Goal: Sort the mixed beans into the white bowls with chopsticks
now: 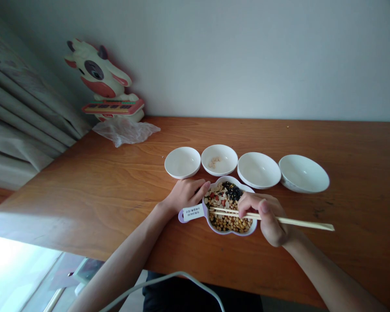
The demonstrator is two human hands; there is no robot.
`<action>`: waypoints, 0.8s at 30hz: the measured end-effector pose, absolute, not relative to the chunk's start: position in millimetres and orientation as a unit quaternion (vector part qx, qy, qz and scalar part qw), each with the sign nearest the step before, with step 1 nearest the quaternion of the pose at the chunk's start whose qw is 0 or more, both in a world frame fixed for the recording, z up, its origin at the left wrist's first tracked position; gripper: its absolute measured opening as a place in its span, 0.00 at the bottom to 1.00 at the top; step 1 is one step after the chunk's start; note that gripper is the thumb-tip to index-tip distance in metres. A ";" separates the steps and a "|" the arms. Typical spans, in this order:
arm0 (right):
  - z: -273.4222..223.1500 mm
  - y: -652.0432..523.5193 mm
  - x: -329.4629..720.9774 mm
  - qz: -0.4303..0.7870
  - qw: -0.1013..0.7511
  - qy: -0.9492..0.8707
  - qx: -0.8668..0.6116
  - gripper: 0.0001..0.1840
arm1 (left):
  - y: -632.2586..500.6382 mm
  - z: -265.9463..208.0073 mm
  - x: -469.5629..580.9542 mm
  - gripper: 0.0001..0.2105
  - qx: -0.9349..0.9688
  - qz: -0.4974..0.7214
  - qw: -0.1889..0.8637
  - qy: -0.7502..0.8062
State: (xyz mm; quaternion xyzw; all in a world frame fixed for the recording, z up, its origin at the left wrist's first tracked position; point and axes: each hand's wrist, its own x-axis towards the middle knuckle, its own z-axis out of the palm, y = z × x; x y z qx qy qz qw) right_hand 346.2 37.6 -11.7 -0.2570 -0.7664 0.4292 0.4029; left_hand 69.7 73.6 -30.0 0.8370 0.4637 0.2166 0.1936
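A flower-shaped white bowl (214,226) with a lilac handle sits near the table's front edge, filled with mixed beans and nuts: black, red, pale and yellow. My left hand (185,194) rests on its left rim and handle, steadying it. My right hand (268,215) grips a pair of wooden chopsticks (299,222), their tips lying over the beans. Beyond the bowl stands a row of small white dishes: the left dish (182,162), a second dish (219,160) with a few pale nuts in it, a third dish (258,170) and the right dish (303,174).
The wooden table (84,186) runs back to a white wall. At its back left corner stand a cartoon cow toy (105,82) and a crumpled clear plastic bag (125,130). Curtains (22,117) hang at the left. A grey cable (169,279) curves below the front edge.
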 end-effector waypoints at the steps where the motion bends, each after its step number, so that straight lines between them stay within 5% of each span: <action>1: -13.2 37.4 346.6 0.428 0.412 -0.762 -0.259 0.31 | 73.7 -30.3 69.7 0.24 0.837 0.218 0.193 0.463; 14: -8.2 40.3 345.9 0.471 0.559 -0.588 -0.347 0.41 | 74.1 -31.1 69.4 0.24 0.842 0.213 0.176 0.463; 24: -8.6 60.2 348.9 0.384 0.669 -0.480 -0.418 0.38 | 74.3 -31.7 68.7 0.24 0.843 0.206 0.177 0.464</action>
